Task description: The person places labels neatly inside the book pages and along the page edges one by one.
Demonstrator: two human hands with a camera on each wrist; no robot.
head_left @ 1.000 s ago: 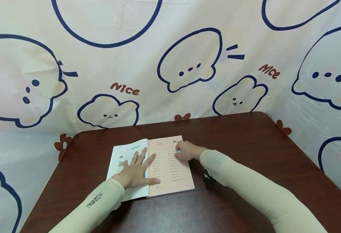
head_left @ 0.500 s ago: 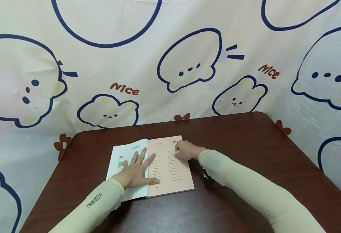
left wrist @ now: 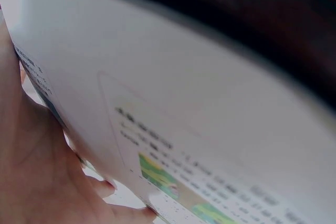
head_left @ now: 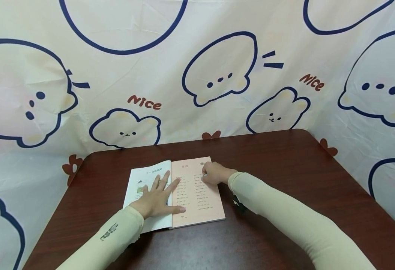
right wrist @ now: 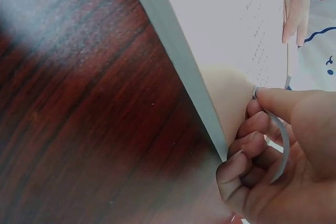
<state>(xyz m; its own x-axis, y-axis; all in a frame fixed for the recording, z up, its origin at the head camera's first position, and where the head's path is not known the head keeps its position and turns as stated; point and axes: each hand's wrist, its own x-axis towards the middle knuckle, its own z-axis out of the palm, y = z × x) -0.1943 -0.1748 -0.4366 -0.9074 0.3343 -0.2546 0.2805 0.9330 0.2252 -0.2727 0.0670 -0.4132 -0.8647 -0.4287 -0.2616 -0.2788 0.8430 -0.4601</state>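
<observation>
An open book (head_left: 214, 210) lies on the dark table, with a white left page and a pink right page printed in columns of text. My left hand (head_left: 156, 202) rests across the fold with its fingers spread, the thumb reaching onto the pink page. Over the upper right of that page, my right hand (head_left: 215, 173) pinches a thin pale strip (right wrist: 286, 142) between thumb and curled index finger. The strip bends back toward the palm in the right wrist view. Close up, the left wrist view shows the white page (left wrist: 157, 66) curving beside the palm.
The brown wooden table (head_left: 268, 161) extends around the book. Behind it and along both sides hangs a pale cloth (head_left: 170, 75) with blue cartoon outlines and "Nice" lettering.
My right hand has shifted very slightly to the left over the pink page, still pinching the strip. The left hand and the book have stayed where they were.
</observation>
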